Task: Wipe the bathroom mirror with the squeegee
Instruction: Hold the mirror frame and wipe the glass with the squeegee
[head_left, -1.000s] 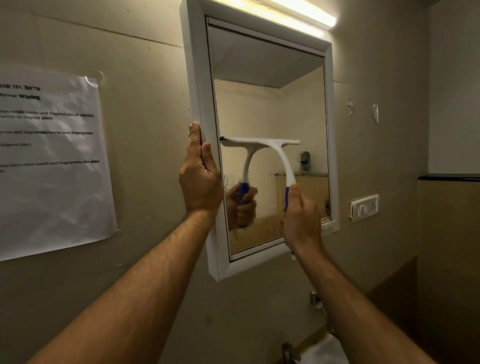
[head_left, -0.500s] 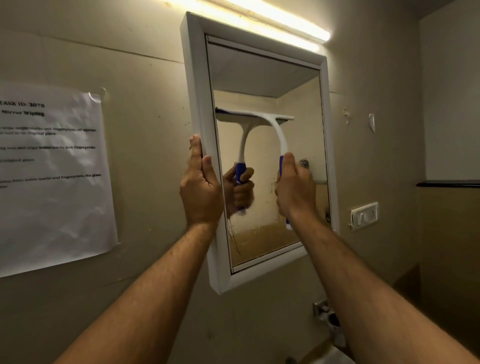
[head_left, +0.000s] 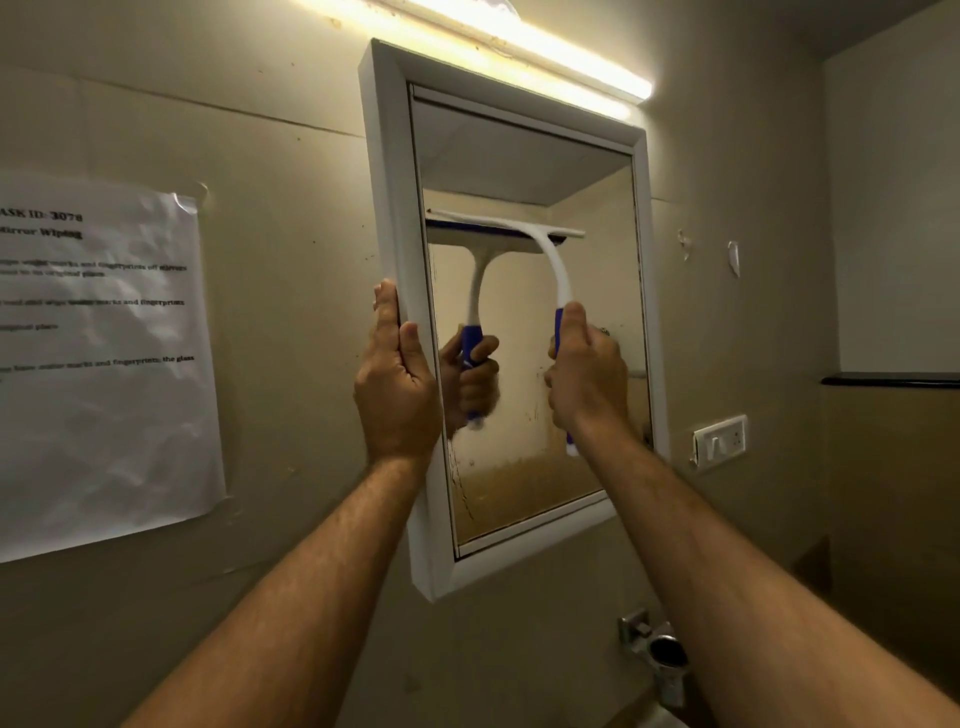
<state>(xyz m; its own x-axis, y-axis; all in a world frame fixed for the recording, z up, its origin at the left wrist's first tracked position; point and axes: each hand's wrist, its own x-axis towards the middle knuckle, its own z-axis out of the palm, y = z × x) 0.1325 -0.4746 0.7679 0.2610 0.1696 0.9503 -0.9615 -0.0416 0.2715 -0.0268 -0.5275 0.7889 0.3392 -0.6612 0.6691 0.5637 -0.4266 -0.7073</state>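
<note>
A white-framed mirror (head_left: 387, 218) hangs on the beige wall, its lower glass streaked and spotted. The squeegee (head_left: 550, 254) is white with a blue grip; its blade lies flat against the upper-middle glass, spanning from the left edge towards the right. My right hand (head_left: 589, 379) is wrapped around the blue handle below the blade. My left hand (head_left: 397, 387) grips the mirror's left frame edge at mid height, thumb on the front face. The glass reflects the squeegee and my right hand.
A printed paper sheet (head_left: 98, 358) is taped to the wall on the left. A tube light (head_left: 519, 47) glows above the mirror. A wall switch (head_left: 719, 441) sits right of the frame, a black ledge (head_left: 891, 380) further right, and a metal tap fitting (head_left: 657, 649) below.
My right hand has carried the squeegee upward along the glass, from mid height to the upper part. My left hand has stayed on the frame's left edge.
</note>
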